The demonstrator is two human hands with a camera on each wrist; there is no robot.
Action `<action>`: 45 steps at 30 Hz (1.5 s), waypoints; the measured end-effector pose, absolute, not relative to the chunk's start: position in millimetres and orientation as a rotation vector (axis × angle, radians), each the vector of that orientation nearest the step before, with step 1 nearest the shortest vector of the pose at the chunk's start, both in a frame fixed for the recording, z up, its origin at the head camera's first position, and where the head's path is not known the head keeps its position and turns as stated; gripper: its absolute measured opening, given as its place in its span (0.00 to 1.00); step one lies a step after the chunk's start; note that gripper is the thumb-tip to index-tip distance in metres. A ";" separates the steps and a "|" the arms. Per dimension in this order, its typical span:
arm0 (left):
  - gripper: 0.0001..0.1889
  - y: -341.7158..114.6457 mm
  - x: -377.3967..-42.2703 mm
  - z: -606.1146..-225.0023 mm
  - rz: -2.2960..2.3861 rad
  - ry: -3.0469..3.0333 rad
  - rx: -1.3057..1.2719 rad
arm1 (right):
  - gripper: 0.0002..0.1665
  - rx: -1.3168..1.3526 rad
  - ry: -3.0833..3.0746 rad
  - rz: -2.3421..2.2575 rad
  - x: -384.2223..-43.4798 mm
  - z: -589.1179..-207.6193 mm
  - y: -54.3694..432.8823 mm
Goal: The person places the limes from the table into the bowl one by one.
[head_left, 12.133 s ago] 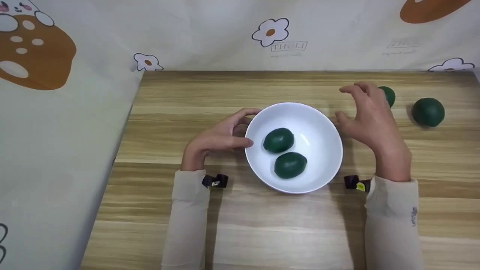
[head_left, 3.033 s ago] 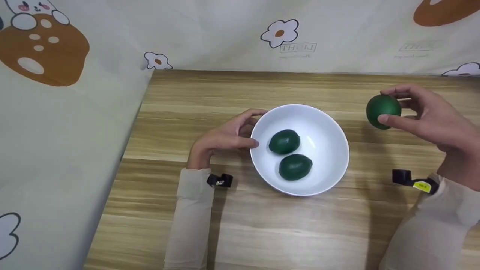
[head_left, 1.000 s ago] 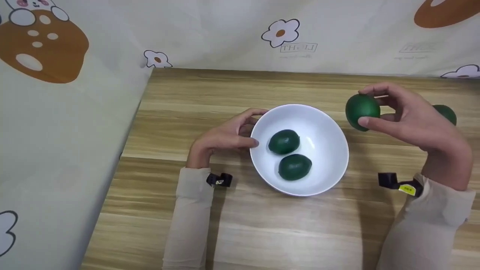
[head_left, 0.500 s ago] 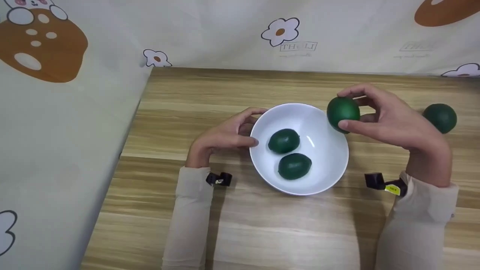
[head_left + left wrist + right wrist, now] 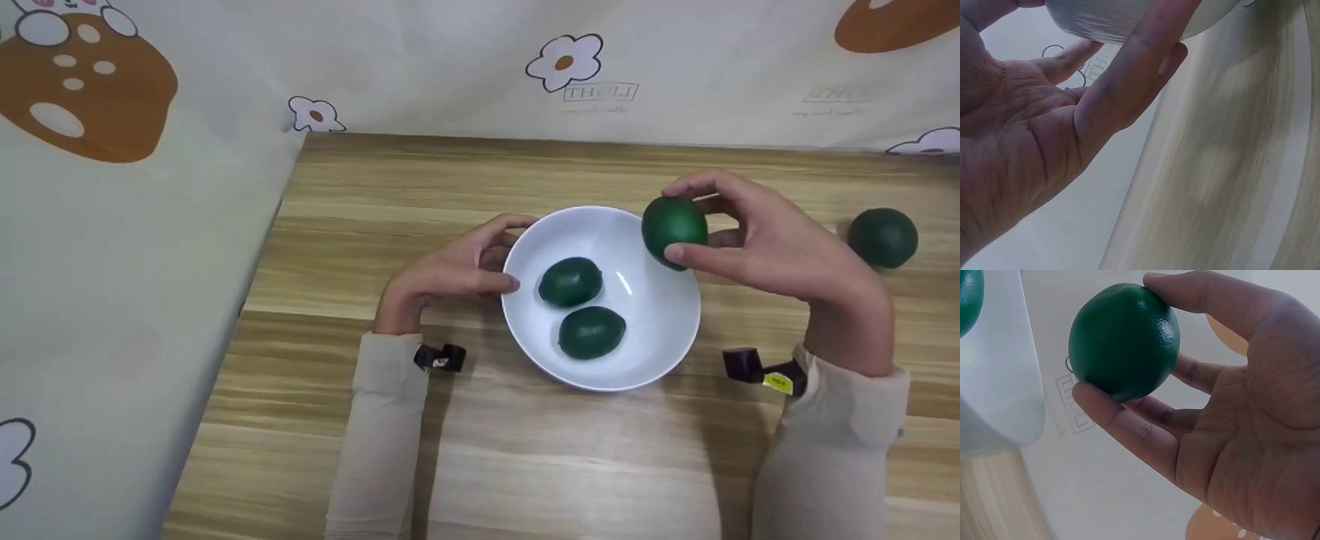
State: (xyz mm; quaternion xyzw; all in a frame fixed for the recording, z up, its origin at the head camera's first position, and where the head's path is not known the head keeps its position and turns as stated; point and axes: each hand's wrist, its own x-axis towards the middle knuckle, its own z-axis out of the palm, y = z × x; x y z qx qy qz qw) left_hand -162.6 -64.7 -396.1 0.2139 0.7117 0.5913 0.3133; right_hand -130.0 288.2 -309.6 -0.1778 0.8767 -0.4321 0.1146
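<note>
While right hand (image 5: 776, 251) pinches one fruit (image 5: 673, 225), hiding some of bowl (image 5: 651, 326), left hand (image 5: 455, 268) grips it, fingers (image 5: 504, 223) partly hidden.

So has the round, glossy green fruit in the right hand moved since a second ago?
Yes, left: in the head view, the fruit is nearer the middle white, brown-centred printed flower.

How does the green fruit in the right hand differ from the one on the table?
The held fruit is gripped by the right hand; the far-right fruit rests on the table. In the head view, the held fruit overlaps the rim of the white bowl, while the far-right fruit lies apart from it. The held fruit looks brighter, the far-right fruit darker. Both are green and rounded.
</note>
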 end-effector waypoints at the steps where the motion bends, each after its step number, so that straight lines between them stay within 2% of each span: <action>1: 0.44 -64.6 -162.7 -396.1 1.558 1.878 0.564 | 0.34 -0.521 2.567 -1.268 -129.8 -309.5 287.7; 31: 0.44 -65.0 -162.9 -397.3 1.580 1.853 0.559 | 0.31 -0.676 2.691 -1.132 -123.8 -305.1 265.1; 45: 0.44 -63.4 -163.6 -396.6 1.582 1.849 0.566 | 0.33 -0.624 2.855 -0.926 -116.9 -302.5 258.4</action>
